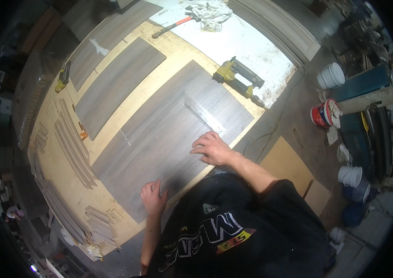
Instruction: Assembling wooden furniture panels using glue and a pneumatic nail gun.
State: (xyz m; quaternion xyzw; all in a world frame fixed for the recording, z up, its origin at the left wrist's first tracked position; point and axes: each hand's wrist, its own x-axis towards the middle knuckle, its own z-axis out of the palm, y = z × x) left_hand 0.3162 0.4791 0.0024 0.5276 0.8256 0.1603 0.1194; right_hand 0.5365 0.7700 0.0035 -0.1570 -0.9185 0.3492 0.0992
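Grey wood-grain panel [159, 153] lay on the tabletop [167, 72]; right grip [212, 149] half-open, empty; left grip [154, 198] curled, contents I couldn't tell.

At twelve o'clock, a crumpled whitish cloth [215, 16] lies on a white sheet [263, 55], with a red-and-dark handled tool [173, 27] just beside it. At two o'clock a white bucket [332, 76] stands near a teal panel [362, 84]. Toward three sits a red tub [318, 115] (a rag [334, 113] drapes its rim). Between three and four, a tan board [285, 160] lies on the floor, nearer than another white pail [348, 176].
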